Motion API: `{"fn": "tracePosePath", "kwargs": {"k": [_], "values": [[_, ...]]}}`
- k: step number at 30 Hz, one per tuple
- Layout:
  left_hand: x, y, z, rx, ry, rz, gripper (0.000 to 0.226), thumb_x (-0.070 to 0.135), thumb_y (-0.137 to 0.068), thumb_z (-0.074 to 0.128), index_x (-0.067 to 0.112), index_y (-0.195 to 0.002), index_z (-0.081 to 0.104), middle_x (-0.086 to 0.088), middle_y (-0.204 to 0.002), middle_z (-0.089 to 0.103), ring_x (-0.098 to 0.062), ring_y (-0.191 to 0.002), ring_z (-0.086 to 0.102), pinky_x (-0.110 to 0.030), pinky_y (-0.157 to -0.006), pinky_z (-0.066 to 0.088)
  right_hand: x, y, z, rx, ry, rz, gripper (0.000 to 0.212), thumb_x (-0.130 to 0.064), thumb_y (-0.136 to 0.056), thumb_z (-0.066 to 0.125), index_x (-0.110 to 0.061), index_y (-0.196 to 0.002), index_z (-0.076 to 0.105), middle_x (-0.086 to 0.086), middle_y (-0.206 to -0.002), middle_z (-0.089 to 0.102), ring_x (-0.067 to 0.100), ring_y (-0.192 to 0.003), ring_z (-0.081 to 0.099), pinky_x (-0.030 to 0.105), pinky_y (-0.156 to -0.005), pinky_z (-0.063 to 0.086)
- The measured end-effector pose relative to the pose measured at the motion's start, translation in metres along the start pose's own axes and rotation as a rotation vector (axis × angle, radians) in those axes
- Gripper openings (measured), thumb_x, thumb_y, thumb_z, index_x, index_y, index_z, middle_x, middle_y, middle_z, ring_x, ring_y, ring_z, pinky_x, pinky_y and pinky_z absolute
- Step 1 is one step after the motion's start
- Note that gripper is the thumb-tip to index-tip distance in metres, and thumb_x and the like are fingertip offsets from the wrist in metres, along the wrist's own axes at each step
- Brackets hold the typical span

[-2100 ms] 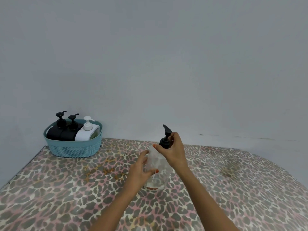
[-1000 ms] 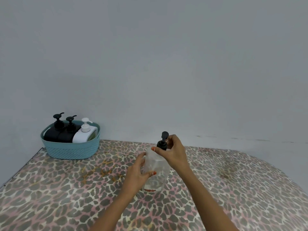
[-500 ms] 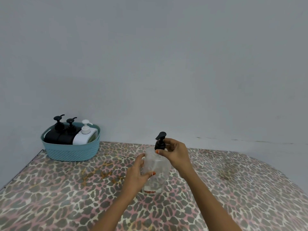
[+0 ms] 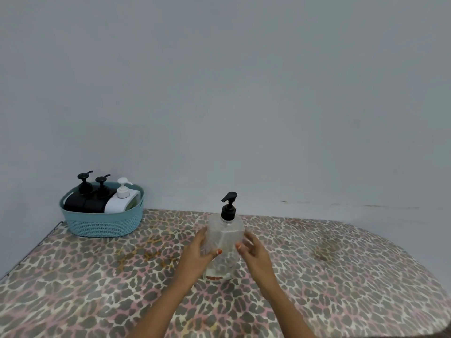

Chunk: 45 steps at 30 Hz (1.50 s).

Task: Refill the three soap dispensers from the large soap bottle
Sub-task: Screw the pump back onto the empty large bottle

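Left hand (image 4: 197, 253): wraps the large soap bottle (image 4: 225, 234) from its left, thumb in front.
Right hand (image 4: 255, 252): loose fingers rest against its right side.
Basket (image 4: 105, 224): far left, holding three dispensers (image 4: 97, 203).
Large soap bottle: upright, mid-table (image 4: 341, 276), pump (image 4: 229, 207) on.

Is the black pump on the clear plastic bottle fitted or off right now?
Fitted: the black pump sits on the neck of the upright clear plastic bottle. Whether it is screwed tight, I cannot tell.
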<state>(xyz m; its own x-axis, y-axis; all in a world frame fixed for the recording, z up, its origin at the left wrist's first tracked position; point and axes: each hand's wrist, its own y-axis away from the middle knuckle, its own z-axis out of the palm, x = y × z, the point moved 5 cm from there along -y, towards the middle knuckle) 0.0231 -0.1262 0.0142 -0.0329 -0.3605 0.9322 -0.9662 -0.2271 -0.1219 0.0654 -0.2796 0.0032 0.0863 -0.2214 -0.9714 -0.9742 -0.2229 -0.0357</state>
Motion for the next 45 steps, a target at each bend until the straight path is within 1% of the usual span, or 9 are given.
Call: {"fn": "tracePosePath", "kwargs": {"k": [5,9,16,23,28,31,36,41,45], "values": [[-0.042,0.006,0.013,-0.052,-0.077,-0.156,0.076,0.012,-0.072,0.074,0.012,-0.136,0.035,-0.009,-0.13,0.055,-0.018,-0.117,0.053,-0.029,-0.1,0.043,0.056,0.012,0.027,-0.168,0.168,0.097,0.061,-0.006,-0.08,0.068,-0.011,-0.133,0.04,-0.009,-0.106,0.059,-0.001,-0.085,0.061,0.008,-0.07,0.048],[-0.061,0.005,0.025,-0.024,-0.116,-0.206,0.07,0.007,-0.07,0.075,0.01,-0.131,0.042,-0.009,-0.123,0.06,-0.017,-0.11,0.058,-0.022,-0.092,0.045,0.069,0.004,0.031,-0.062,0.21,0.05,0.052,-0.015,-0.08,0.07,-0.01,-0.128,0.049,-0.005,-0.113,0.063,-0.002,-0.095,0.06,0.01,-0.085,0.046],[-0.038,-0.04,0.079,-0.066,-0.043,-0.098,0.057,0.009,-0.07,0.075,0.014,-0.121,0.051,0.001,-0.11,0.063,-0.015,-0.103,0.062,-0.027,-0.091,0.049,0.055,-0.024,-0.029,0.102,0.206,-0.04,0.056,-0.012,-0.079,0.07,-0.014,-0.131,0.047,-0.001,-0.108,0.068,-0.011,-0.072,0.062,0.005,-0.067,0.048],[0.006,-0.12,0.183,-0.192,0.014,0.017,0.058,0.012,-0.074,0.073,0.014,-0.126,0.048,-0.006,-0.117,0.063,-0.018,-0.107,0.061,-0.036,-0.095,0.049,0.058,-0.082,-0.134,0.277,0.246,-0.085,0.053,-0.01,-0.074,0.075,-0.013,-0.122,0.053,-0.005,-0.108,0.062,0.011,-0.1,0.063,0.015,-0.083,0.05],[0.018,-0.173,0.238,-0.229,-0.037,0.048,0.048,0.014,-0.077,0.07,0.011,-0.121,0.051,-0.004,-0.113,0.062,-0.018,-0.104,0.06,-0.021,-0.085,0.046,0.074,-0.13,-0.181,0.324,0.296,-0.072,0.054,-0.007,-0.074,0.074,-0.007,-0.123,0.052,-0.004,-0.105,0.06,0.013,-0.098,0.061,0.017,-0.081,0.049],[0.015,-0.195,0.257,-0.238,-0.052,0.037,0.044,0.008,-0.078,0.067,0.01,-0.119,0.05,-0.008,-0.112,0.062,-0.021,-0.103,0.06,-0.026,-0.088,0.048,0.083,-0.153,-0.194,0.328,0.309,-0.063,0.058,-0.002,-0.075,0.072,-0.005,-0.128,0.047,0.002,-0.11,0.06,0.018,-0.104,0.059,0.028,-0.09,0.049],[-0.003,-0.217,0.28,-0.257,-0.121,0.008,0.045,0.006,-0.077,0.069,0.008,-0.117,0.049,-0.012,-0.112,0.062,-0.024,-0.103,0.06,-0.033,-0.092,0.049,0.104,-0.173,-0.201,0.303,0.31,-0.016,0.06,0.003,-0.078,0.067,-0.003,-0.131,0.041,-0.004,-0.107,0.05,0.01,-0.1,0.051,0.021,-0.087,0.044],[-0.021,-0.222,0.288,-0.245,-0.177,-0.028,0.05,0.011,-0.074,0.073,0.008,-0.119,0.049,-0.01,-0.115,0.06,-0.025,-0.106,0.058,-0.035,-0.094,0.047,0.132,-0.175,-0.203,0.327,0.243,0.072,0.055,0.006,-0.083,0.059,-0.005,-0.132,0.037,0.008,-0.126,0.051,0.026,-0.109,0.058,0.045,-0.092,0.051],[-0.023,-0.222,0.289,-0.235,-0.167,-0.023,0.053,0.012,-0.074,0.073,0.01,-0.121,0.048,-0.009,-0.117,0.059,-0.024,-0.108,0.058,-0.036,-0.095,0.047,0.135,-0.174,-0.202,0.336,0.234,0.086,0.056,0.005,-0.083,0.06,-0.004,-0.133,0.036,0.007,-0.126,0.051,0.023,-0.108,0.057,0.042,-0.095,0.049]]}}
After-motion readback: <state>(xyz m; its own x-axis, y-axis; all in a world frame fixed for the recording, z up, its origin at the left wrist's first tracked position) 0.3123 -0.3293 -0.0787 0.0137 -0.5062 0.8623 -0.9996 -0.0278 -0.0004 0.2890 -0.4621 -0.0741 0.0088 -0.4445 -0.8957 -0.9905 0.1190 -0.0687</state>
